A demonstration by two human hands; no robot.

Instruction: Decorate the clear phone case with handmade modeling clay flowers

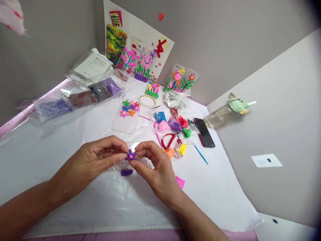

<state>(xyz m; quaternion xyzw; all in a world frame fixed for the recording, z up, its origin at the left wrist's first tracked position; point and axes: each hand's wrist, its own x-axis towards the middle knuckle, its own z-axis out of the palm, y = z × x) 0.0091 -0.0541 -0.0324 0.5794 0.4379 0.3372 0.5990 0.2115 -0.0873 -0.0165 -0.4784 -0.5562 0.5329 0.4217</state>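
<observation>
Between the fingertips of both hands is a small purple clay flower with a pink centre. My left hand pinches it from the left with thumb and forefinger. From the other side, my right hand is closed on its right petals with thumb and fingers. Under the hands lies a clear plastic sheet, partly hidden. A lump of purple clay sits just below the flower, and a pink clay lump shows beside my right wrist. Beyond the hands rests a clear phone case with several coloured clay flowers on it.
Bagged clay lumps, red-handled scissors and a blue stick lie to the right. Near them are a phone and a bottle. Clay packets line the back left. Decorated cases lean on the wall.
</observation>
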